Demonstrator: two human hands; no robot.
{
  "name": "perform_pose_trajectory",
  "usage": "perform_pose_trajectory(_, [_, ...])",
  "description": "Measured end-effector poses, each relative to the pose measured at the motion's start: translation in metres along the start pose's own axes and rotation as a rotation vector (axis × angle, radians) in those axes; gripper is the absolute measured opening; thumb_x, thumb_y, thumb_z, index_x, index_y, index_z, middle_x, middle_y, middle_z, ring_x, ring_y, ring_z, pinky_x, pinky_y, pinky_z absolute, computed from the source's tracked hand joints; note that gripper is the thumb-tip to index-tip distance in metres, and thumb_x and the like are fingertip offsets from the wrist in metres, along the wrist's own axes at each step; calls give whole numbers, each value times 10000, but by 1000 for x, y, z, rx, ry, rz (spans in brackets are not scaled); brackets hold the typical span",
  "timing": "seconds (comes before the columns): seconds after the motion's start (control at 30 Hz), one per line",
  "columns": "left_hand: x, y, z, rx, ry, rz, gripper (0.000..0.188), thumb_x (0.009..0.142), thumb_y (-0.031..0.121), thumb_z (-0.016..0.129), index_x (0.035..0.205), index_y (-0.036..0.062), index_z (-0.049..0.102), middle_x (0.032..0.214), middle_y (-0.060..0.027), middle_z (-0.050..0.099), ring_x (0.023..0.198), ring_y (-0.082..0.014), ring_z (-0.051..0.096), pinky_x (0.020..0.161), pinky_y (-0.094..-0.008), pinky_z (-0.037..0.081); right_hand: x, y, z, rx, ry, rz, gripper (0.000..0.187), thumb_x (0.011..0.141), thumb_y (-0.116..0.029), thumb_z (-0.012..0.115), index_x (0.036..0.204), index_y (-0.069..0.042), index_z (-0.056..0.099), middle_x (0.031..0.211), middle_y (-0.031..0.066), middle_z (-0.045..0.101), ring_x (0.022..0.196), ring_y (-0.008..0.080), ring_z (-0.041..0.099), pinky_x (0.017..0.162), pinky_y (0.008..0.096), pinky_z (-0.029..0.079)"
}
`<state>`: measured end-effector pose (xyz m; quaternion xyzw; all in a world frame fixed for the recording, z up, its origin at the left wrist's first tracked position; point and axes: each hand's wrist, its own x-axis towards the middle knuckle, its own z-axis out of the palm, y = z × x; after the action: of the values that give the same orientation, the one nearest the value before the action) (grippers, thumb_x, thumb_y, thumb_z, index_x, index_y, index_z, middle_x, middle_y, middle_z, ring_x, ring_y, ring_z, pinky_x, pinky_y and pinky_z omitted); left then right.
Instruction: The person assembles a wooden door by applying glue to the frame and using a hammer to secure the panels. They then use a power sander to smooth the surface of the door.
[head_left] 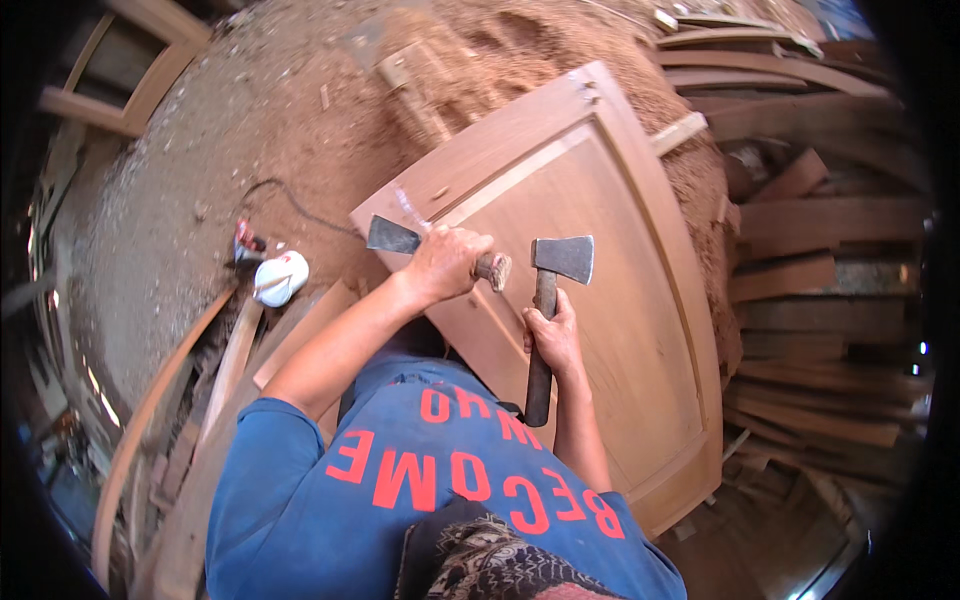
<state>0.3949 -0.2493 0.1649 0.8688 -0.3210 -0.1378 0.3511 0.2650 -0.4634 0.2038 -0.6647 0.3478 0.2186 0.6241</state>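
Observation:
My left hand (447, 262) is wrapped round the wooden handle of a wide-bladed chisel (392, 235). The chisel's flat grey blade points left, and its frayed handle end (495, 270) sticks out to the right. In my right hand (556, 335) is a hatchet (564, 258), gripped round its dark handle. Its metal head stands above my fist, with the edge side to the right. Both tools are over a wooden panel door (600, 300) lying in front of me. A small raised peg (440, 192) shows on the door's frame, beyond the chisel.
Sawdust (520, 50) covers the ground around the door. To the left stand a white container (281, 277) with a stick across it and a red and dark power tool (248, 242) with a cord. Timber pieces (830, 220) are stacked at right; long boards (230, 360) lie at lower left.

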Motion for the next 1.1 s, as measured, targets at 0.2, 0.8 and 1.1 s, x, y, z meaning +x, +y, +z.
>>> perform_pose_trajectory(0.2, [145, 74, 32, 39, 59, 305, 202, 753, 111, 774, 895, 101, 630, 930, -107, 663, 956, -349, 661, 830, -489, 492, -9, 0, -65, 131, 212, -16, 251, 960, -62, 659, 1109, -40, 458, 693, 25, 538, 484, 130, 559, 423, 306, 473])
perform_pose_trajectory(0.8, [357, 66, 109, 98, -252, 477, 155, 700, 50, 750, 845, 53, 695, 851, -229, 700, 904, -456, 683, 758, -535, 537, -27, 51, -181, 439, 581, -4, 212, 944, -63, 659, 1041, -90, 473, 669, 18, 532, 481, 123, 553, 403, 295, 471])
perform_pose_trajectory(1.1, [365, 83, 112, 131, -288, 423, 125, 732, 49, 729, 849, 70, 690, 897, -201, 717, 961, -435, 680, 840, -532, 533, 68, -48, -201, 810, 1109, -441, 232, 984, -108, 620, 1132, -78, 444, 676, 17, 513, 465, 122, 524, 389, 289, 455])
